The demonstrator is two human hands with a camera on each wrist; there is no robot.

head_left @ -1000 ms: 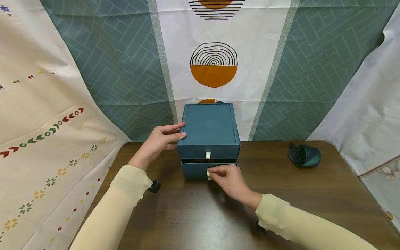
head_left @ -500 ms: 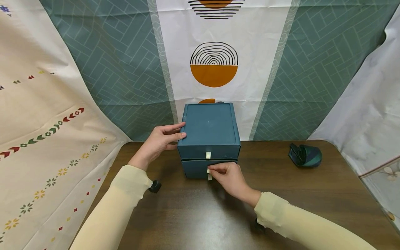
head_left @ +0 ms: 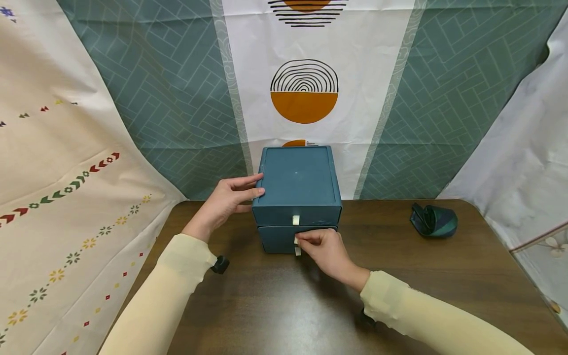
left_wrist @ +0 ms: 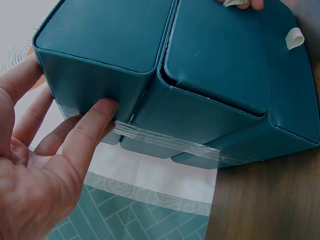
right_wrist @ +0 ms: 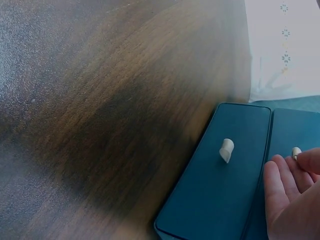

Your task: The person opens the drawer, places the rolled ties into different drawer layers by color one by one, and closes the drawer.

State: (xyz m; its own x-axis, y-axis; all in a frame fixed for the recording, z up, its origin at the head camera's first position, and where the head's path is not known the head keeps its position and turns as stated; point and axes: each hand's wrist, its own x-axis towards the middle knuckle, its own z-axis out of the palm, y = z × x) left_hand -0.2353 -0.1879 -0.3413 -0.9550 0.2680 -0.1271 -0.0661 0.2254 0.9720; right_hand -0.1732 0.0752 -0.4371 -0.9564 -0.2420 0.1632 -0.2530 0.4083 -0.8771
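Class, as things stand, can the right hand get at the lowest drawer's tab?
Probably yes: the lowest tab juts out uncovered, close below the right hand. That hand would likely have to release the middle tab first.

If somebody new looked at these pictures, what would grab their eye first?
Probably the blue drawer unit at the back of the table, the left hand against its left side and the right hand pinching the middle drawer's pale tab. Behind it, the orange-and-black round motif on the hanging cloth stands out.
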